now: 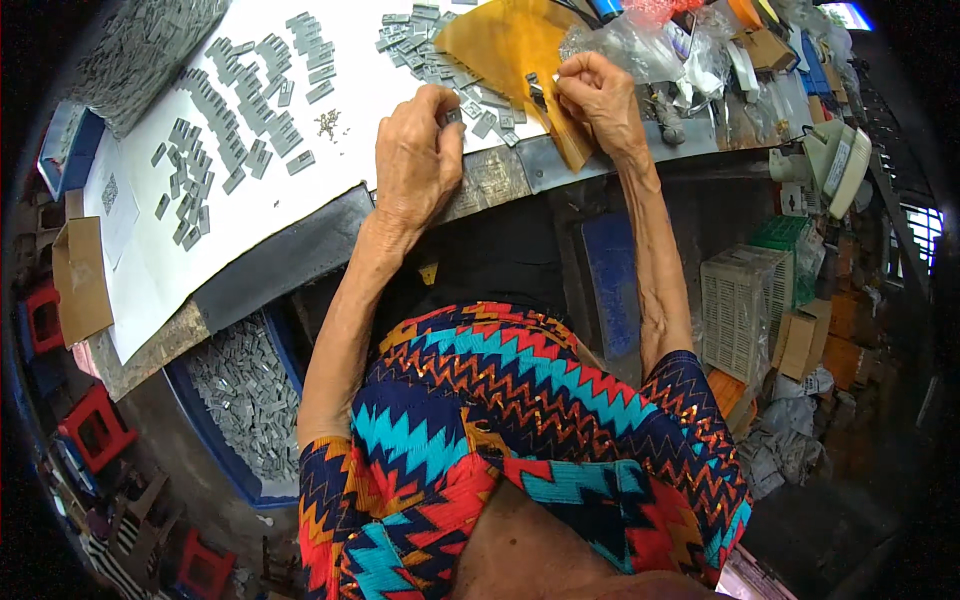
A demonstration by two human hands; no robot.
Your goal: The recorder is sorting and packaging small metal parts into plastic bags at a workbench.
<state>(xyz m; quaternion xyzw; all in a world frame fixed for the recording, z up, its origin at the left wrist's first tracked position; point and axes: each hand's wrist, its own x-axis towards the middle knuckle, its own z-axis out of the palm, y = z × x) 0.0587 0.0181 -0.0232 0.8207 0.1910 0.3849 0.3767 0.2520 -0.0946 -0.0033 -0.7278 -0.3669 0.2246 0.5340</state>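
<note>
My left hand (415, 150) is closed at the front of the white worktable, its thumb and curled index finger around a small grey block (452, 117). Loose grey blocks (486, 123) lie just beyond its fingertips. Over the right part of an amber translucent sheet (500, 45), my right hand (605, 105) pinches finger and thumb together; what they hold, if anything, is too small to make out. Beside those fingertips is a small dark metal piece (537, 92). The sheet's narrow end hangs over the table edge.
Rows of grey blocks (215, 115) and a small heap of tiny brass-coloured bits (328, 124) lie on the white tabletop (300, 195). A large heap of grey pieces (150, 60) stands far left. Plastic bags (640, 50) crowd the right. Below sits a blue bin (222, 455) of grey pieces.
</note>
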